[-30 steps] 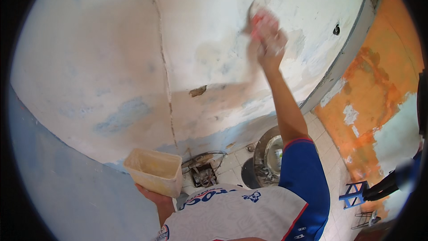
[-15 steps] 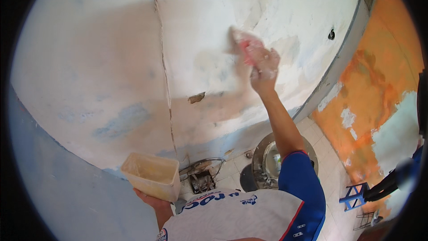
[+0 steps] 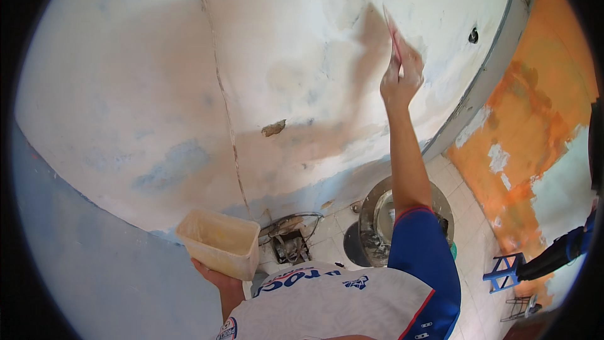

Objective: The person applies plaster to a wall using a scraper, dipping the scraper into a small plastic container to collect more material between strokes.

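At the frame's upper right, a thin reddish scraper (image 3: 393,33) is gripped by the right hand (image 3: 404,80); at lower left, a cream tub (image 3: 249,257) is grasped by the left hand (image 3: 219,278).

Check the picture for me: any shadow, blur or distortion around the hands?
Head view: a dark shadow lies on the pale wall just left of the right hand and its thin reddish tool; head view: the left hand and tub look fairly clear; head view: fisheye bows the grey strip and blackens the corners.
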Tool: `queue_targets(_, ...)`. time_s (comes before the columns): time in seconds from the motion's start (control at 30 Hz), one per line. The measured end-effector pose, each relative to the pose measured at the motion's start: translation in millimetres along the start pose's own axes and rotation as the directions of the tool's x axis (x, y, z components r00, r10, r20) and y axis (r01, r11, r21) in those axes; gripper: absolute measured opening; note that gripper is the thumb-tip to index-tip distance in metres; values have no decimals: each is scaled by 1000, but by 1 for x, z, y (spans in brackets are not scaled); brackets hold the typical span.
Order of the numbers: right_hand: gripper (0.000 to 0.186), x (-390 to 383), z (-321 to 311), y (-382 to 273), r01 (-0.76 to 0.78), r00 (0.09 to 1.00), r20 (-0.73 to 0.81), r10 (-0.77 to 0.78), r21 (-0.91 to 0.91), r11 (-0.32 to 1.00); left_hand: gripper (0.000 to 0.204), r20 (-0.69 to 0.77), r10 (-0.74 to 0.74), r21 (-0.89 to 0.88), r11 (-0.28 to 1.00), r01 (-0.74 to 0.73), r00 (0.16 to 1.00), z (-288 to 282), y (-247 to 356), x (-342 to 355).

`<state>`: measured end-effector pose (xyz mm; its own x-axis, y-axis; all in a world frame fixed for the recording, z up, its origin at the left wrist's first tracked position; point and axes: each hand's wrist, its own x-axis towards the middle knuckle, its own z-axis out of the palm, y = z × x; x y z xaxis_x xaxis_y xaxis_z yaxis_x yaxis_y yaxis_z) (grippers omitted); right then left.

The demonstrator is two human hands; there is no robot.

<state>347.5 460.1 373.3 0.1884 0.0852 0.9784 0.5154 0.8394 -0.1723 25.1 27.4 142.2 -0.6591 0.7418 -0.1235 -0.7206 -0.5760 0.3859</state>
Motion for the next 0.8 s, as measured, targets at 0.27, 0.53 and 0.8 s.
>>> queue_targets(0.27,56,-15,-4,-42,332,921,234,-312,-50,942,77,10,24,120,992,-25,1000,26,-5,-7)
queue_targets(0.53,54,12,17,-36,175,973,186,-137,-204,963,77,130,-4,208,978,-23,991,10,-2,-3)
queue_targets(0.8,30,59,2,-24,-126,990,-37,134,155,980,76,125,0,158,987,-20,992,9,2,-3)
